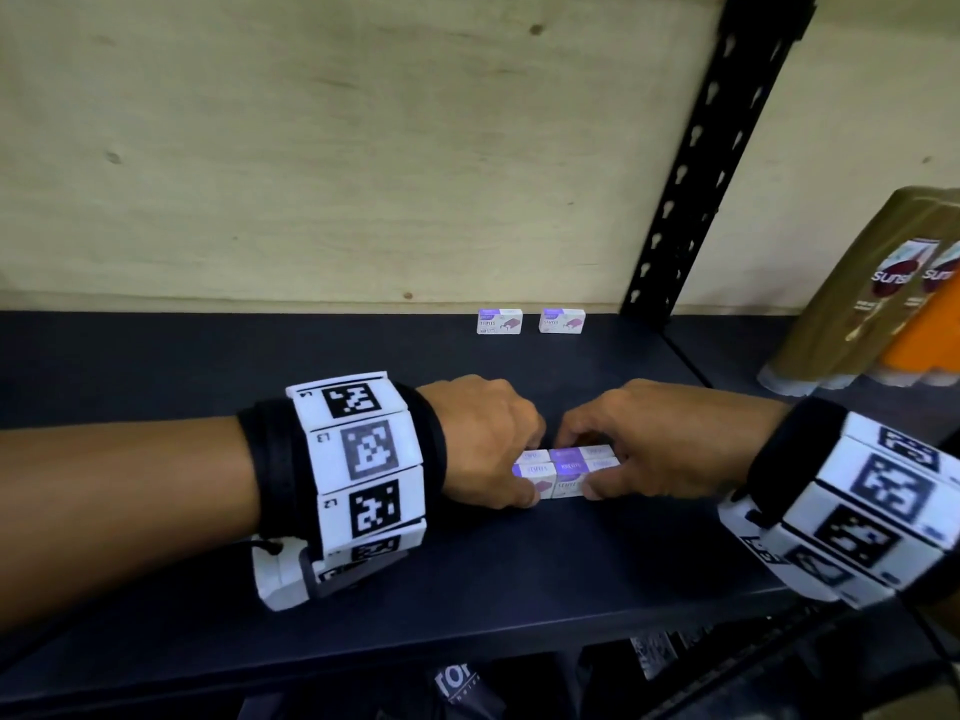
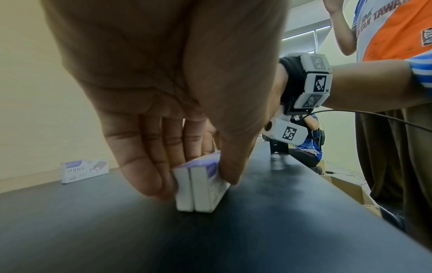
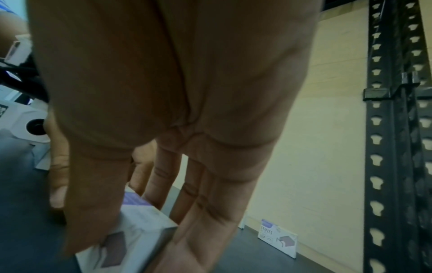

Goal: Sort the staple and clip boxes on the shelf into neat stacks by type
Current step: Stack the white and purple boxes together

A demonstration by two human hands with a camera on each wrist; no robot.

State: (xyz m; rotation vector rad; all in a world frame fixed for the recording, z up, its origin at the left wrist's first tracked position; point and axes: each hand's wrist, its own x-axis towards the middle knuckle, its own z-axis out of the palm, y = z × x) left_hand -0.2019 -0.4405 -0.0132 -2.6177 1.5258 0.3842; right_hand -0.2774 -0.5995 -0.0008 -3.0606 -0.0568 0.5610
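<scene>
Four staple boxes (image 1: pixel 563 472) appear to be gathered at the front of the dark shelf (image 1: pixel 208 356), standing on edge in a tight block of two rows, though blur in the head view makes the exact count uncertain. The left hand (image 1: pixel 480 439) closes on the block's left end, thumb on the near face and fingers on the far side; the left wrist view shows two boxes pressed face to face in that pinch. The right hand (image 1: pixel 644 441) mirrors it at the right end, thumb in front and fingers (image 3: pixel 187 199) curled over the back. Both hands therefore hold the cluster between them, and the block rests on the shelf.

Two more staple boxes remain apart at the back of the shelf, upright against the plywood wall (image 1: pixel 311 148): a left rear box (image 1: pixel 499 321) and a right rear box (image 1: pixel 561 320), near each other but not touching.

Judged from this, the sorting looks roughly two-thirds done for the staples: the front group is being squared up, while the rear pair has yet to join it. No clip boxes can be made out on this shelf. Brown bottles (image 1: pixel 878 304) stand on the neighbouring bay, past the black upright (image 1: pixel 691 163).
</scene>
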